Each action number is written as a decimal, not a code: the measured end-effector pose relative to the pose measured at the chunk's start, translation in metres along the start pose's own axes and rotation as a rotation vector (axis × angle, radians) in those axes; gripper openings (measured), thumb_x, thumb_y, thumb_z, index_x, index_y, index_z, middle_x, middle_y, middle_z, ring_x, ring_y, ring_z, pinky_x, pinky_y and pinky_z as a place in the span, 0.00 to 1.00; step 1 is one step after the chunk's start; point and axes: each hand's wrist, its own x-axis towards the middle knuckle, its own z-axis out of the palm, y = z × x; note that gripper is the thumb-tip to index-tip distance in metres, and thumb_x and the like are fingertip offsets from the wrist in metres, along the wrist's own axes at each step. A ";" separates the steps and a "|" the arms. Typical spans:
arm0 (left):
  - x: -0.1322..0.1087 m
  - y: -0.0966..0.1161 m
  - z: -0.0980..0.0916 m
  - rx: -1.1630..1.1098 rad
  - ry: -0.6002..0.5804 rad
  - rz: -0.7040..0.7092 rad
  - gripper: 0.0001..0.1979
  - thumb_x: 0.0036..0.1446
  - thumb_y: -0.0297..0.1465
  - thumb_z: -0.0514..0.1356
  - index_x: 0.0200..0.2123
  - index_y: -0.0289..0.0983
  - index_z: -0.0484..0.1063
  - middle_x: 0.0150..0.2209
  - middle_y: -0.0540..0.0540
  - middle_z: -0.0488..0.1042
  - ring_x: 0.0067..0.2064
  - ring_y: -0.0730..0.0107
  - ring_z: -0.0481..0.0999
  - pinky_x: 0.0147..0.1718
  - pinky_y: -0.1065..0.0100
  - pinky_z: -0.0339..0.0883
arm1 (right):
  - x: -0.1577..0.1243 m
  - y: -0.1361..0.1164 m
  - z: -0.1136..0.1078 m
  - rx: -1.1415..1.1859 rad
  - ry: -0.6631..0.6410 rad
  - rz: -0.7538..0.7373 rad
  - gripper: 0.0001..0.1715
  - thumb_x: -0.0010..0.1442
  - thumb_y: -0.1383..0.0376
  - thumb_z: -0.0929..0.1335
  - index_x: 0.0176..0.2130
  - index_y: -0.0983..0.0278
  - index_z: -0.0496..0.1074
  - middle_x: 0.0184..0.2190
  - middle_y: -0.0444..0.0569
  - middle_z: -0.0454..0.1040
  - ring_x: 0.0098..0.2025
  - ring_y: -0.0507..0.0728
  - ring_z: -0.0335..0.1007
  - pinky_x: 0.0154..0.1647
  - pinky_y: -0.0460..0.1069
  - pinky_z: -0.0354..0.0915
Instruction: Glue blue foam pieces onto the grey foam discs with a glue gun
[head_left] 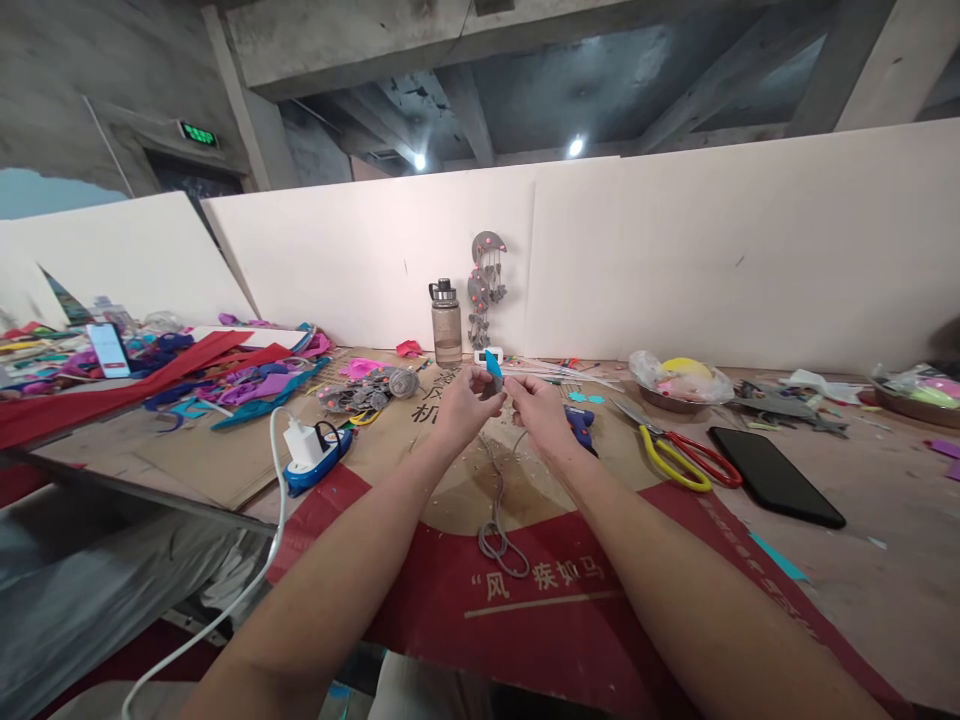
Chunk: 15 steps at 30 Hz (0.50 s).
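Above the middle of the cardboard, my left hand (466, 402) pinches a small blue and grey felt piece (493, 366) upright between thumb and fingers. My right hand (537, 408) is closed at the piece's right lower edge; what exactly its fingertips pinch is too small to make out. A thin grey cord (495, 535) hangs below the hands and ends in loose loops on the red-printed cardboard (525, 640). Just beyond my right wrist lies a blue hot glue gun (580, 425), partly hidden by the arm. Small blue felt shapes (586, 397) lie behind it.
Scissors with yellow and red handles (679, 460) and a black phone (776, 475) lie at right. A bottle (447, 325) stands before the white board (360, 260), near a hanging moon ornament (489, 245). A power strip (319, 460) and felt scraps (262, 375) are at left.
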 end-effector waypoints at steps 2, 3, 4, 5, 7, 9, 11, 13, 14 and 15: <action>0.000 0.001 0.000 -0.047 -0.021 -0.017 0.16 0.44 0.30 0.68 0.35 0.36 0.66 0.33 0.46 0.73 0.34 0.70 0.74 0.24 0.71 0.73 | 0.001 0.001 -0.001 -0.025 0.000 -0.023 0.16 0.50 0.53 0.69 0.29 0.63 0.69 0.17 0.38 0.59 0.18 0.47 0.47 0.18 0.45 0.46; 0.000 0.002 0.000 -0.074 -0.034 -0.027 0.16 0.44 0.30 0.68 0.35 0.35 0.66 0.33 0.46 0.73 0.34 0.70 0.74 0.24 0.70 0.74 | 0.002 0.002 -0.001 -0.037 0.003 -0.035 0.16 0.50 0.53 0.69 0.29 0.63 0.70 0.17 0.38 0.60 0.18 0.47 0.47 0.18 0.45 0.46; -0.001 0.003 0.000 -0.104 -0.047 -0.039 0.16 0.44 0.31 0.68 0.35 0.35 0.65 0.33 0.47 0.72 0.33 0.70 0.74 0.25 0.69 0.75 | 0.002 0.003 -0.002 -0.049 0.008 -0.047 0.15 0.50 0.53 0.68 0.29 0.63 0.70 0.18 0.38 0.61 0.18 0.47 0.47 0.19 0.45 0.47; -0.001 0.004 0.000 -0.135 -0.058 -0.051 0.17 0.44 0.31 0.68 0.35 0.35 0.65 0.32 0.47 0.72 0.33 0.70 0.74 0.25 0.68 0.76 | 0.002 0.003 -0.002 -0.063 0.015 -0.060 0.15 0.51 0.53 0.68 0.29 0.63 0.70 0.18 0.38 0.61 0.18 0.47 0.48 0.19 0.45 0.48; -0.002 0.007 0.001 -0.201 -0.076 -0.076 0.17 0.44 0.32 0.68 0.35 0.35 0.65 0.32 0.47 0.72 0.33 0.70 0.74 0.26 0.67 0.77 | 0.003 0.003 -0.002 -0.102 0.028 -0.088 0.16 0.51 0.53 0.68 0.29 0.63 0.71 0.19 0.39 0.64 0.20 0.48 0.51 0.21 0.45 0.50; -0.003 0.009 0.001 -0.264 -0.091 -0.101 0.18 0.44 0.32 0.68 0.35 0.35 0.64 0.32 0.47 0.72 0.33 0.71 0.74 0.27 0.65 0.77 | 0.003 0.001 -0.001 -0.149 0.044 -0.123 0.16 0.51 0.53 0.68 0.28 0.63 0.72 0.20 0.41 0.66 0.21 0.49 0.54 0.23 0.46 0.52; -0.003 0.011 0.001 -0.316 -0.103 -0.117 0.17 0.44 0.32 0.68 0.35 0.35 0.64 0.32 0.48 0.72 0.33 0.71 0.74 0.30 0.63 0.78 | 0.002 0.000 -0.001 -0.188 0.048 -0.155 0.15 0.51 0.53 0.67 0.29 0.63 0.73 0.22 0.43 0.69 0.23 0.50 0.57 0.24 0.46 0.53; -0.004 0.012 0.001 -0.351 -0.113 -0.125 0.16 0.45 0.31 0.67 0.35 0.35 0.64 0.32 0.49 0.72 0.33 0.72 0.74 0.32 0.62 0.78 | 0.001 -0.003 -0.001 -0.211 0.045 -0.180 0.15 0.52 0.54 0.67 0.31 0.64 0.74 0.25 0.44 0.72 0.25 0.51 0.59 0.26 0.46 0.55; -0.004 0.012 0.001 -0.363 -0.120 -0.128 0.15 0.45 0.30 0.66 0.35 0.35 0.64 0.32 0.49 0.72 0.33 0.72 0.74 0.32 0.62 0.78 | 0.000 -0.004 0.000 -0.221 0.044 -0.189 0.15 0.52 0.54 0.67 0.31 0.64 0.74 0.26 0.45 0.73 0.26 0.51 0.60 0.27 0.46 0.56; -0.004 0.012 0.001 -0.375 -0.126 -0.133 0.14 0.46 0.28 0.65 0.35 0.35 0.64 0.32 0.49 0.72 0.32 0.73 0.74 0.32 0.62 0.78 | -0.001 -0.005 0.000 -0.233 0.045 -0.198 0.15 0.52 0.55 0.67 0.32 0.64 0.74 0.28 0.45 0.74 0.27 0.52 0.61 0.29 0.46 0.57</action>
